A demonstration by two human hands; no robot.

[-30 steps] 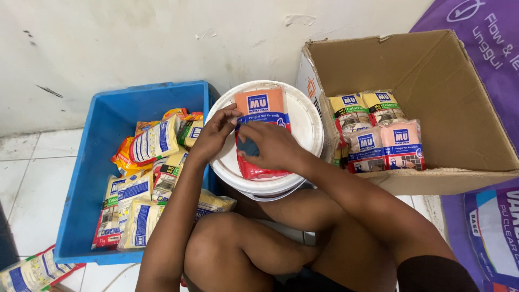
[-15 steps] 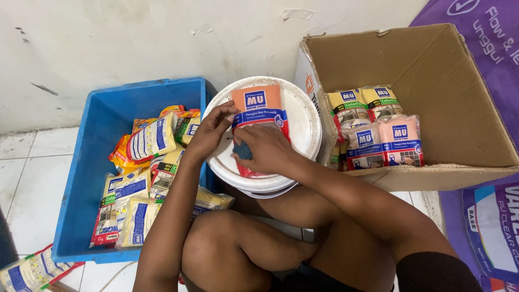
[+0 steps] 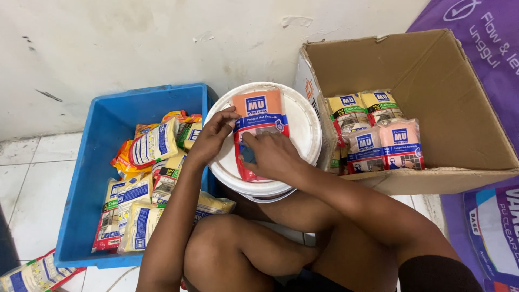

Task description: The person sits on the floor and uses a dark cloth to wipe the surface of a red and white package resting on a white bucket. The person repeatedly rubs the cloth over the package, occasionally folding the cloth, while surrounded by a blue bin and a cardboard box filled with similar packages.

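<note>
An orange packet [image 3: 260, 111] with a blue label lies flat on the lid of a white bucket [image 3: 304, 132] in front of my knees. My left hand [image 3: 212, 136] grips the packet's left edge with fingers curled over it. My right hand [image 3: 274, 157] presses a small blue pad [image 3: 247, 154] onto the packet's lower half. The pad is mostly hidden under my fingers.
A blue plastic crate [image 3: 89, 162] on the left holds several yellow and white packets [image 3: 141, 184]. An open cardboard box [image 3: 432, 70] on the right has packets [image 3: 381, 135] standing in a row. A purple sack [image 3: 489, 48] lies far right, and a packet [image 3: 32, 274] on the tiled floor.
My right hand with the blue pad has shifted slightly down and across the packet. My left hand stays at the packet's left edge.
</note>
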